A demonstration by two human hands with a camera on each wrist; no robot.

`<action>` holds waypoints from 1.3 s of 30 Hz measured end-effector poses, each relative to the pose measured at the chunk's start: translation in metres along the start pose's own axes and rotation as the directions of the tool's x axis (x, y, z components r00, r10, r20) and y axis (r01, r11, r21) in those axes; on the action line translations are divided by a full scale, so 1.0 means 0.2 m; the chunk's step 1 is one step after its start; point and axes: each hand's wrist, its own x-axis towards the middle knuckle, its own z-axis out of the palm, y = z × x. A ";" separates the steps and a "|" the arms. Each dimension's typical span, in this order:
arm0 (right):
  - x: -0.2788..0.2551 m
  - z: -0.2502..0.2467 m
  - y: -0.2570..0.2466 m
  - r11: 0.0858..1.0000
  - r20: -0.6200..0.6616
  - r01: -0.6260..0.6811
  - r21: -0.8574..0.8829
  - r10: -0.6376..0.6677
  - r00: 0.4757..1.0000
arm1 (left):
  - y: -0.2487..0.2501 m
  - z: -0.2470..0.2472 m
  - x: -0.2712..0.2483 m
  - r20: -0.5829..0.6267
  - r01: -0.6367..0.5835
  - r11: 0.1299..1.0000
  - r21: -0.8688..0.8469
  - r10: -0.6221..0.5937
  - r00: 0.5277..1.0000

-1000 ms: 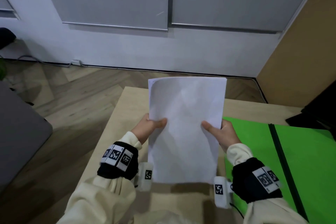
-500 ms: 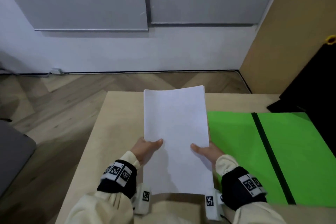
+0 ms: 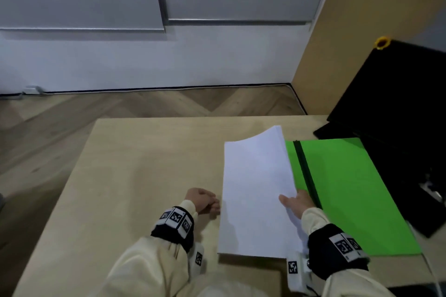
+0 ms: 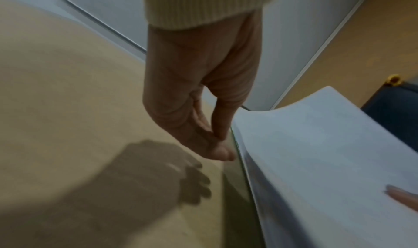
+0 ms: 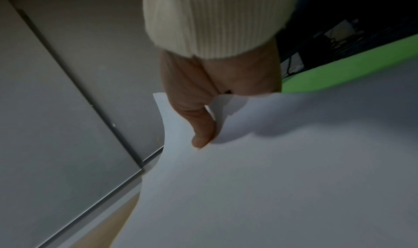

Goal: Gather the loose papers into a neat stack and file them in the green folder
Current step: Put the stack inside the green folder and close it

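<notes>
A neat stack of white papers [image 3: 255,195] lies low over the left half of the open green folder [image 3: 342,188], and its far right corner curls up. My right hand [image 3: 295,202] grips the stack's right edge, thumb on top and fingers hidden beneath; the right wrist view shows the thumb pressing the stack [image 5: 271,180] with the folder [image 5: 339,73] behind it. My left hand [image 3: 205,202] hovers just off the stack's left edge and holds nothing. In the left wrist view that hand [image 4: 203,118] has loosely curled fingers beside the stack [image 4: 316,153].
The folder's black spine [image 3: 305,173] runs beside the stack's right edge. A black case [image 3: 398,127] with a yellow ring [image 3: 382,43] stands at the table's right, against a wooden panel [image 3: 362,19]. The light wooden table [image 3: 135,176] stretches bare to the left.
The stack has gone from upright between both hands to low and to the right, over the folder's left half. My left hand has let go of it; my right hand still grips it.
</notes>
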 end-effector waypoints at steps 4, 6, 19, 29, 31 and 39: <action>0.12 -0.36 0.11 0.999 -0.111 -0.019 0.032 0.022 0.994 | 0.00 0.27 0.06 -0.086 0.026 0.977 0.212 -0.008 0.996; 0.19 -0.50 0.19 0.998 -0.136 -0.050 0.023 0.053 0.989 | 0.01 0.41 0.05 -0.135 0.051 0.931 0.361 -0.002 0.991; 0.32 -0.85 0.43 0.987 -0.150 -0.155 0.038 0.159 0.976 | 0.04 0.84 0.04 -0.421 0.285 0.728 0.624 0.006 0.907; 0.38 -0.82 0.37 0.997 -0.126 -0.076 0.003 0.075 0.989 | 0.18 0.41 -0.07 -0.195 -0.130 0.979 0.159 0.160 0.968; 0.39 -0.76 0.32 0.998 -0.095 -0.064 0.018 0.065 0.993 | 0.23 0.27 -0.16 -0.226 -0.194 0.972 0.131 0.220 0.949; 0.30 -0.31 0.08 1.000 0.037 -0.004 0.018 0.003 0.999 | 0.30 -0.21 -0.39 -0.370 -0.249 0.955 0.159 0.292 0.882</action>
